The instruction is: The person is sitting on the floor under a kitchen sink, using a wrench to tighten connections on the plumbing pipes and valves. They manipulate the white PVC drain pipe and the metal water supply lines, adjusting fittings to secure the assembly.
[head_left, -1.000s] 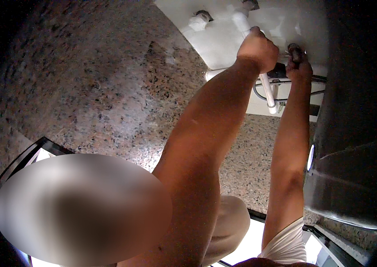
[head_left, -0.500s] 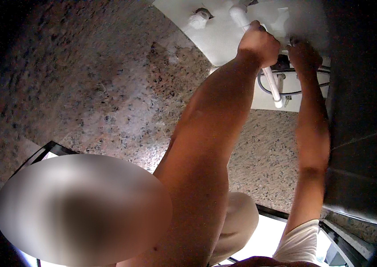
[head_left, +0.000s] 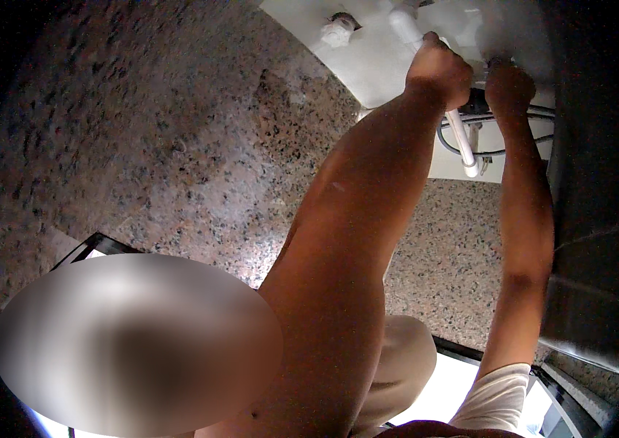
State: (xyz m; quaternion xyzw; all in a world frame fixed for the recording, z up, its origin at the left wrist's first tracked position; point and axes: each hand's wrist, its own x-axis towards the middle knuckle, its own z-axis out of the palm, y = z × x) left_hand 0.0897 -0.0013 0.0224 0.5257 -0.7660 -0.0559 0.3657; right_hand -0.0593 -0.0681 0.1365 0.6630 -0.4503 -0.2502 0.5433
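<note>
The left hand [head_left: 439, 71], at one o'clock in the head view, is curled around a slim, straight white plastic pipe [head_left: 463, 142] slanting from eleven to five. At two o'clock, the right hand [head_left: 510, 89] has turned within the last second; its fingers are now hidden, so its grasp against the smooth white panel [head_left: 379, 73] cannot be told.

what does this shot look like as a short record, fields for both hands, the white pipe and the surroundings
left hand: closed around a white pipe
right hand: to the right of the left hand; its grip is hidden
pipe end: shows below the left hand
backdrop: white surface with a white fitting, upper left
left side: speckled stone-like surface
right side: dark surface
</note>
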